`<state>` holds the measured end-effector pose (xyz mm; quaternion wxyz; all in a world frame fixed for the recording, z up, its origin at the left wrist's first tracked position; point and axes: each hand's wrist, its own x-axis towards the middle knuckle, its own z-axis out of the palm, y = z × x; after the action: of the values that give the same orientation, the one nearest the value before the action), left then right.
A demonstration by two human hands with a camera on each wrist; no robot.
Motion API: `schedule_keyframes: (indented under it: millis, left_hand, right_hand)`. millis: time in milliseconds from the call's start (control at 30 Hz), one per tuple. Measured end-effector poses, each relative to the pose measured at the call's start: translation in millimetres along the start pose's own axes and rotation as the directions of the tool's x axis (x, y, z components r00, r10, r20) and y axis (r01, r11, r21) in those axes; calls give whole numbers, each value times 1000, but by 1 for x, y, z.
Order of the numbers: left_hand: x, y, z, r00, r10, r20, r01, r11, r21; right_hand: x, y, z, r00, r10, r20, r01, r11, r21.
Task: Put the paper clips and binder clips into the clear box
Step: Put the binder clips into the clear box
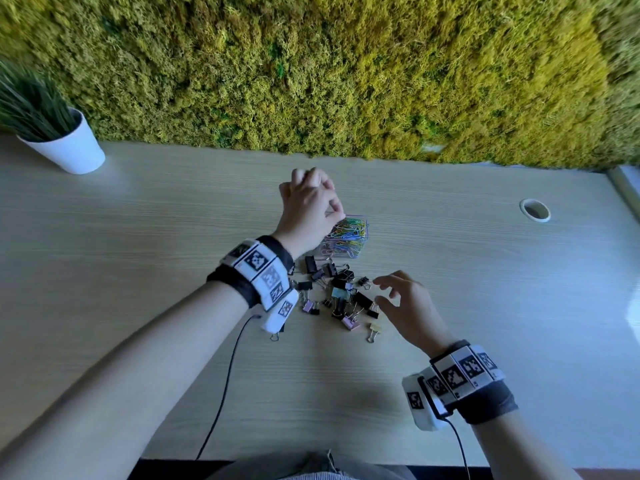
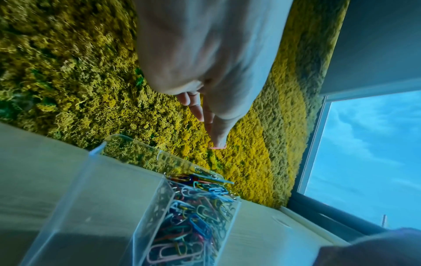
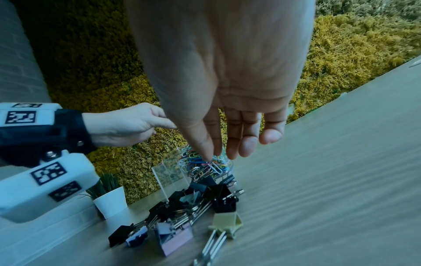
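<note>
A clear box [image 1: 356,252] stands mid-table, one compartment full of coloured paper clips [image 1: 348,232]; in the left wrist view the compartment beside it [image 2: 79,207] holds nothing. My left hand [image 1: 313,192] hovers over the box with loosely curled fingers and nothing visible in them. A pile of binder clips [image 1: 341,292], mostly black with a few pastel ones, lies just in front of the box. My right hand [image 1: 384,291] hangs at the pile's right edge, fingers spread and relaxed, holding nothing. In the right wrist view its fingertips [image 3: 248,145] hang above the binder clips [image 3: 196,203] and the paper clips [image 3: 205,165].
A white potted plant [image 1: 69,143] stands at the table's far left. A moss wall [image 1: 311,81] runs along the back edge. A cable hole [image 1: 535,210] sits at the right, with a window [image 2: 364,153] beyond. A stray yellow binder clip [image 1: 375,329] lies nearest me.
</note>
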<state>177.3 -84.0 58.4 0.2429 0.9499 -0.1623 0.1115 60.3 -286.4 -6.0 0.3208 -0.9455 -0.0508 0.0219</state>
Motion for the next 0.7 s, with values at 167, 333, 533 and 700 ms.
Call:
schedule_keyframes:
  millis: [167, 333, 533, 700]
  left_hand:
    - [16, 6, 17, 997, 16, 80, -19, 999, 41]
    - [16, 5, 20, 997, 19, 72, -22, 999, 36]
    - [-13, -16, 1, 985, 51, -165, -62, 996, -58]
    - [-63, -54, -2, 978, 25, -208, -43, 996, -79]
  right_hand:
    - [-1, 3, -1, 1000, 20, -15, -20, 1000, 21]
    - [-1, 4, 1, 1000, 9, -13, -9, 1000, 13]
    - [-1, -5, 16, 976, -151, 157, 169, 980, -104]
    - [-4, -15, 33, 917, -258, 303, 278, 960, -24]
